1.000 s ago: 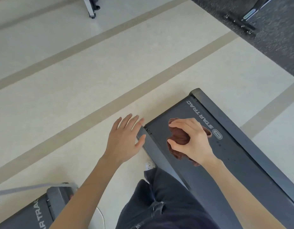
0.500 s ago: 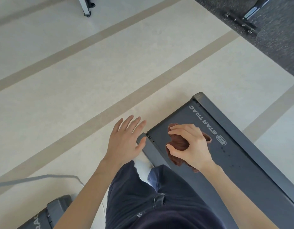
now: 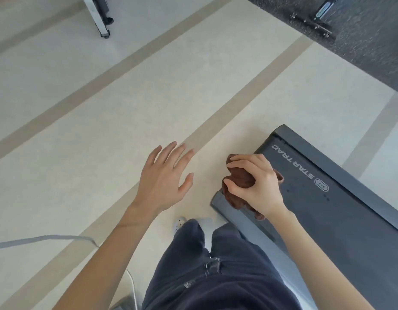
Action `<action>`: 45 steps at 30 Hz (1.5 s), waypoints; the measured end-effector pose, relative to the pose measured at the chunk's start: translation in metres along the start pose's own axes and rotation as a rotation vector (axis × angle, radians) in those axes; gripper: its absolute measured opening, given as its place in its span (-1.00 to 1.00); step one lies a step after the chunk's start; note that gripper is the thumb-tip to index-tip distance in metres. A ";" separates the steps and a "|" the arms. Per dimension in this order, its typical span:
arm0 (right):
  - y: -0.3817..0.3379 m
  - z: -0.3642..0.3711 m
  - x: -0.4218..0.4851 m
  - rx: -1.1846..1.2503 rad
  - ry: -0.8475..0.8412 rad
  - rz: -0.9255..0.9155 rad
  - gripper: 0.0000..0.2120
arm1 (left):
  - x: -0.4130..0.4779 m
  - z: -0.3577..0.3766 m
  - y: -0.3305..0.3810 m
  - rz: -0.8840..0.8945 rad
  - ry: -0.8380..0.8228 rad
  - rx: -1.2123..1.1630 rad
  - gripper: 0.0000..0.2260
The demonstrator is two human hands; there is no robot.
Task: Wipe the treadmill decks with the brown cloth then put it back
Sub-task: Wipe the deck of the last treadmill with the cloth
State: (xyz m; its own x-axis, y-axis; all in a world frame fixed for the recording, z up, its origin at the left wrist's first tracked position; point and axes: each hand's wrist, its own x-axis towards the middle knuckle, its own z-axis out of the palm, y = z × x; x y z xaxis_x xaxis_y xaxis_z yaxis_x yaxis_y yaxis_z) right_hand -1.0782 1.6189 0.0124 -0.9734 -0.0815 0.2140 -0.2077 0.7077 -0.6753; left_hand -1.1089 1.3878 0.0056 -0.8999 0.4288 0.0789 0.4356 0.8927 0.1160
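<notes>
Right, looking straight down now, and the pale floor (image 3: 126,97) fills most of the view, with tan stripes (image 3: 227,108) running diagonally across it. At lower right sits the dark treadmill deck (image 3: 341,222), its end pointing up and left, with white STAR TRAC lettering (image 3: 293,167) printed across that end. The person's dark trousers (image 3: 215,278) take up the bottom centre, right beside the deck's near rail (image 3: 227,211). In the top right corner there's dark carpet (image 3: 372,54) with a metal frame (image 3: 312,23) resting on it, and at the top left a machine leg (image 3: 100,19) stands on the floor.

On to the hands. The left hand (image 3: 163,182) is out over the floor, palm down, fingers straight and spread, holding nothing. It is well clear of the deck; whether it touches the floor, I can't tell. The right hand (image 3: 260,186) is at the deck's near-left corner, fingers and thumb curled tight round the brown cloth (image 3: 239,179). That cloth is bunched into a wad under the palm, pressed onto the end of the deck, and it spills over the near rail, with a bit poking out by the wrist.

Smaller items: a grey cable (image 3: 43,239) trails in from the left edge, and a white shoe (image 3: 179,222) peeks out just ahead of the trouser leg.
</notes>
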 end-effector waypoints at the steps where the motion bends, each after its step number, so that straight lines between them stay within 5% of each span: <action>1: -0.008 0.008 0.004 0.002 0.015 -0.001 -0.77 | -0.001 0.000 -0.012 0.009 -0.016 0.003 -0.56; 15: -0.013 0.064 0.053 -0.018 0.044 0.212 -0.77 | 0.054 0.030 -0.085 0.092 -0.231 -0.081 -0.55; 30: 0.089 0.024 0.227 -0.062 0.308 0.485 -0.81 | 0.312 0.030 -0.109 0.394 -0.255 -0.062 -0.52; 45: 0.136 0.024 0.279 -0.111 0.565 0.886 -0.82 | 0.499 0.074 -0.102 0.820 -0.301 -0.093 -0.58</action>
State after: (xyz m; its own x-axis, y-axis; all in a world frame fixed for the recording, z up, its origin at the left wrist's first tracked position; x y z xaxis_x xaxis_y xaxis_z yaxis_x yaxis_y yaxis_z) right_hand -1.3802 1.6750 -0.0367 -0.5806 0.8141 -0.0075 0.5933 0.4167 -0.6887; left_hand -1.6037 1.5206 -0.0400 -0.2645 0.9601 -0.0903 0.9352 0.2783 0.2190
